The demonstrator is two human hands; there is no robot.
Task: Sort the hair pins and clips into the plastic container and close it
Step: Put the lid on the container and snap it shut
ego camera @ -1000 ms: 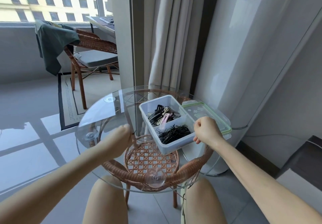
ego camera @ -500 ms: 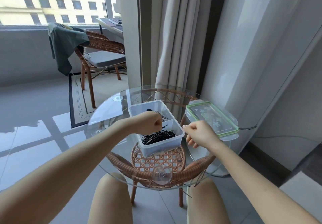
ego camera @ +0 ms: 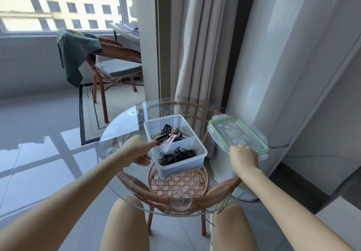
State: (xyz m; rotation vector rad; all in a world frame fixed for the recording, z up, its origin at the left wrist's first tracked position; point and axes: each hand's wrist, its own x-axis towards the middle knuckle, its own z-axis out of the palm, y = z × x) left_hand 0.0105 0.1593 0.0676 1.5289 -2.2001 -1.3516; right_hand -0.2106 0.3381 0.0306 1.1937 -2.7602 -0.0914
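The left hand [ego camera: 139, 150] is curled against the left wall of the plastic container [ego camera: 181, 161], thumb up near the rim and fingers tucked low beside the wall, gripping that side. The right hand [ego camera: 243, 158] rests on the near edge of the lid [ego camera: 237, 134], fingers bent over its green-trimmed border; whether it pinches the lid or only touches it I cannot tell. Both hands work over a round glass bench [ego camera: 125, 125] set on a woven rattan frame [ego camera: 175, 184], with the person's bare knees just below its near rim. The container stands open near the middle of the glass, split by a divider: the nearer compartment holds a heap of black hair pins [ego camera: 176, 155], the farther one a pile of black and pink clips [ego camera: 169, 135], and one pink clip leans across the divider. The lid lies flat to the right of the container, apart from it, at the bench's right edge. Beyond hang pale curtains [ego camera: 197, 45]; farther left a rattan chair [ego camera: 115, 63] with a dark green garment [ego camera: 76, 53] draped on it stands by the window.
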